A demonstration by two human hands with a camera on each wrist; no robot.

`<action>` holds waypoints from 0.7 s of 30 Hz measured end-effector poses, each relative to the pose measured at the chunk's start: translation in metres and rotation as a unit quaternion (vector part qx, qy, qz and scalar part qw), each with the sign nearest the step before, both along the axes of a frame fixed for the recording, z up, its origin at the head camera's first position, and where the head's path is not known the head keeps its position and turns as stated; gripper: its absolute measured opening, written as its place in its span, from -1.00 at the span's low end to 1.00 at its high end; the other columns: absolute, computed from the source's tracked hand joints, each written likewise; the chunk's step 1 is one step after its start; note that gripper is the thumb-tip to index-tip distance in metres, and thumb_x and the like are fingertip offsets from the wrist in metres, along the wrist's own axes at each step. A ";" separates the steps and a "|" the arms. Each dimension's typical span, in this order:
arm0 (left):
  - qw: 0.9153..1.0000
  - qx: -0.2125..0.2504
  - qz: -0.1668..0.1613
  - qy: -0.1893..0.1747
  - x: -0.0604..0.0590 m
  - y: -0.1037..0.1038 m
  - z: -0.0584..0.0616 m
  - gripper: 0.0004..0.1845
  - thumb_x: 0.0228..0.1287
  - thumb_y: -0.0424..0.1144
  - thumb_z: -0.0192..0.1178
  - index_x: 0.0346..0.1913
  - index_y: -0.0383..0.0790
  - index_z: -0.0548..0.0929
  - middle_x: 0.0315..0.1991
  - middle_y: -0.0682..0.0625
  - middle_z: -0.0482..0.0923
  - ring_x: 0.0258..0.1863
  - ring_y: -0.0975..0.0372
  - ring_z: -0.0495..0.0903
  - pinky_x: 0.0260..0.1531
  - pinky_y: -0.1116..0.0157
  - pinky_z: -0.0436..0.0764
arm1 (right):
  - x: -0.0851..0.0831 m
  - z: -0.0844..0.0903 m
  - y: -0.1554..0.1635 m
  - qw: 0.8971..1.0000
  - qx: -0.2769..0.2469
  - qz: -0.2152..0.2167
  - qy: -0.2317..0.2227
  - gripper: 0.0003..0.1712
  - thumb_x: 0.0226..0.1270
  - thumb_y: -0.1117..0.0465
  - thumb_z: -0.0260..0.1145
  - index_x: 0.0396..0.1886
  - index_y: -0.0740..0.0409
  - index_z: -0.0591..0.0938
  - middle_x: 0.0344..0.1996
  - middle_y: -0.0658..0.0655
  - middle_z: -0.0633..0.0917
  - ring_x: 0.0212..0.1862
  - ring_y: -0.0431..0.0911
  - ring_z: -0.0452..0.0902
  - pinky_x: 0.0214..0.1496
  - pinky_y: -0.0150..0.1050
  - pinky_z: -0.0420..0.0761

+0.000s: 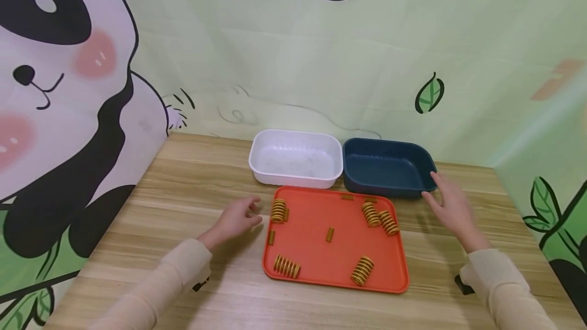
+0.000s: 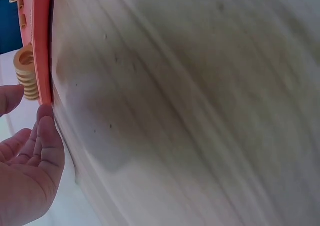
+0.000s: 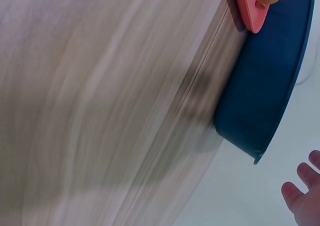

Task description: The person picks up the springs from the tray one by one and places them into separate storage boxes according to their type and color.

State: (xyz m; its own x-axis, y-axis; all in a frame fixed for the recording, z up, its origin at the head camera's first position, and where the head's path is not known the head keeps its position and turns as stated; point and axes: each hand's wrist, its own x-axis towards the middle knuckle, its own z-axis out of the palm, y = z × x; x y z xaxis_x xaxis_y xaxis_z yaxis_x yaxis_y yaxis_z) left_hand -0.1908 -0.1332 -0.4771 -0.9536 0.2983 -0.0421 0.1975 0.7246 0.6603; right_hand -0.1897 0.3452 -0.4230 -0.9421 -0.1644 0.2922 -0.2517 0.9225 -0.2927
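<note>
Orange tray (image 1: 321, 248): lies flat at the middle of the desk (image 1: 192, 187), its long axis running near to far and its short far edge pointing at the two tubs.
Springs: yellow coil springs lie scattered in the tray, large and small.
Big spring, far left (image 1: 277, 210): just inside the tray's left rim, the spring nearest the left hand; the left wrist view shows it (image 2: 26, 70) against that rim.
Pair at far right (image 1: 379, 217): two big springs side by side, axes slanting near-right.
Near springs: one big at the near left (image 1: 287, 267), lying across; one big near the middle of the near edge (image 1: 363, 270), slanting.
Small springs: one at the tray's centre (image 1: 329, 234), one by the left rim (image 1: 271, 237), two along the far edge (image 1: 347, 197).
Left hand (image 1: 236, 219): released, fingers loosely bent and holding nothing, just left of the tray's far-left corner; whether a fingertip touches the rim cannot be told.
Right hand (image 1: 448, 205): released, fingers spread, beside the right near corner of the dark blue tub (image 1: 390, 169); contact cannot be told.
White tub (image 1: 295, 158): beyond the tray, left of the blue tub, their sides close together.
Backdrop: a pale green cloth with a panda (image 1: 55, 90) and leaves stands behind and to the left.
</note>
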 end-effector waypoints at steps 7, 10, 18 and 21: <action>0.999 0.035 0.005 -0.026 0.005 0.007 -0.004 -0.49 0.02 -0.31 0.22 0.10 -0.32 0.41 -0.28 -0.12 0.55 -0.41 0.21 0.52 -0.46 0.35 0.51 | 0.002 -0.004 -0.007 1.000 -0.006 0.012 -0.011 -0.35 0.23 0.10 0.13 0.23 0.35 0.23 0.16 0.46 0.30 0.16 0.34 0.18 0.11 0.22 0.20; 0.998 0.052 0.008 -0.041 0.007 0.009 -0.005 -0.48 0.03 -0.31 0.21 0.12 -0.31 0.39 -0.28 -0.11 0.54 -0.44 0.23 0.52 -0.51 0.38 0.50 | 0.003 -0.004 -0.010 1.000 -0.015 0.018 -0.018 -0.34 0.23 0.09 0.13 0.24 0.34 0.23 0.17 0.46 0.29 0.17 0.33 0.17 0.10 0.22 0.20; 0.997 0.067 0.013 -0.044 0.009 0.017 -0.008 -0.48 0.04 -0.33 0.20 0.12 -0.28 0.39 -0.28 -0.12 0.54 -0.45 0.23 0.51 -0.54 0.39 0.48 | 0.005 -0.005 -0.020 0.999 -0.020 0.032 -0.007 -0.38 0.16 0.18 0.20 0.18 0.37 0.30 0.13 0.47 0.33 0.14 0.32 0.22 0.08 0.21 0.24; 0.997 0.071 0.008 -0.040 0.010 0.020 -0.009 -0.48 0.02 -0.34 0.21 0.12 -0.27 0.40 -0.30 -0.11 0.54 -0.49 0.25 0.48 -0.57 0.39 0.47 | 0.005 -0.005 -0.023 0.999 -0.019 0.037 -0.002 -0.40 0.11 0.24 0.23 0.14 0.39 0.33 0.11 0.48 0.34 0.12 0.32 0.24 0.08 0.20 0.26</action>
State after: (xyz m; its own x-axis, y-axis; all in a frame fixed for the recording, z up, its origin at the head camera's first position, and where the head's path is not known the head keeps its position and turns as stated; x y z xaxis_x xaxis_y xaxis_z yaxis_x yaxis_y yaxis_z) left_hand -0.1813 -0.1128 -0.4861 -0.9536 0.2913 -0.0762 0.1294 0.6248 0.7700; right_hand -0.1843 0.3219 -0.4283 -0.9289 -0.2224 0.2960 -0.3175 0.8899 -0.3276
